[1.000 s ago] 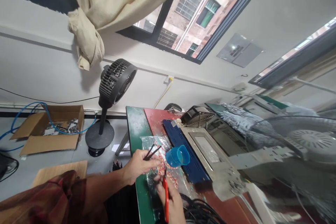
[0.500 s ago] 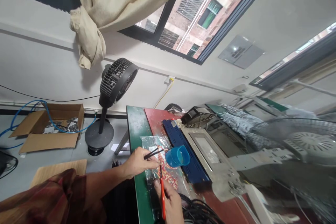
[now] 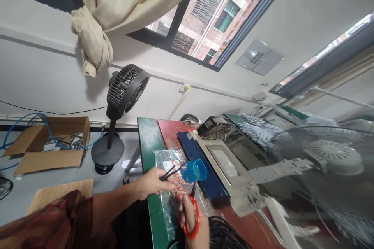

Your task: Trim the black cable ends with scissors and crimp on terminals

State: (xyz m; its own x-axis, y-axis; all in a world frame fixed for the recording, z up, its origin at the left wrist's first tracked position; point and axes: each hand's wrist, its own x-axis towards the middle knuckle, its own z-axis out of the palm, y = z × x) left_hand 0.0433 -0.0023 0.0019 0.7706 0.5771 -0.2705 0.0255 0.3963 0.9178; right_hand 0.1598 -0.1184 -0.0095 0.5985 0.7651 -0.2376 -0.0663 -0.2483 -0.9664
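Observation:
My left hand (image 3: 154,183) is closed on thin black cables (image 3: 168,174), whose ends point toward a blue cup (image 3: 196,170). In my right hand (image 3: 193,220) are red-handled scissors (image 3: 198,218), with the dark blades pointing up toward the cup. Beneath both hands lies a clear plastic bag (image 3: 166,206) with many small red and white pieces (image 3: 179,192) on it. The cup sits tilted beside the bag, against a dark blue panel (image 3: 201,165).
A bundle of black cables (image 3: 224,233) lies right of my right hand. Behind the panel stands a beige machine (image 3: 226,163). A large grey fan (image 3: 333,157) is at the right, a black fan (image 3: 127,89) left of the table (image 3: 147,140), and an open cardboard box (image 3: 49,163) on the floor.
The scissors have turned in my right hand, so the red handle loops now show and the blades sit further right, nearer the cup. The view has shifted slightly.

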